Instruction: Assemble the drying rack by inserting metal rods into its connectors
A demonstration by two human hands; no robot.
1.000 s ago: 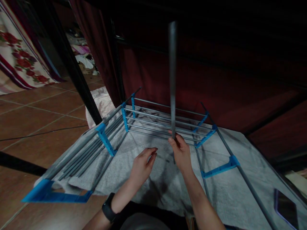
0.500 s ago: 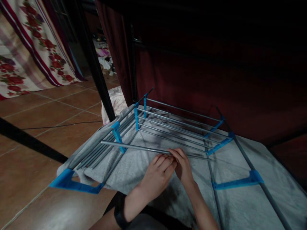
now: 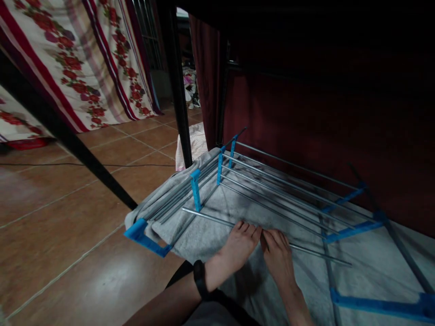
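Observation:
A thin grey metal rod (image 3: 210, 218) lies crosswise in front of me, with both hands closed around its middle. My left hand (image 3: 242, 244), a dark band on its wrist, grips it just left of my right hand (image 3: 277, 251); the two almost touch. Beyond them stands a partly built rack with blue plastic brackets (image 3: 195, 190) and several metal bars (image 3: 272, 184) between its two sides. At the near left is another blue bracket (image 3: 146, 237), and a longer one (image 3: 380, 304) sits at the near right. More loose rods (image 3: 180, 194) lie along the left side.
Everything rests on a grey blanket (image 3: 360, 280). Dark posts (image 3: 180, 104) rise at the left, and a slanting dark bar (image 3: 74, 140) crosses there. A maroon curtain (image 3: 272, 113) hangs behind. Tiled floor (image 3: 84, 199) and a floral curtain (image 3: 78, 68) are to the left.
My view has turned left, so the rack appears farther right. Both hands still hold the rod; my right hand now lies flatter over it, and the rod's right end shows.

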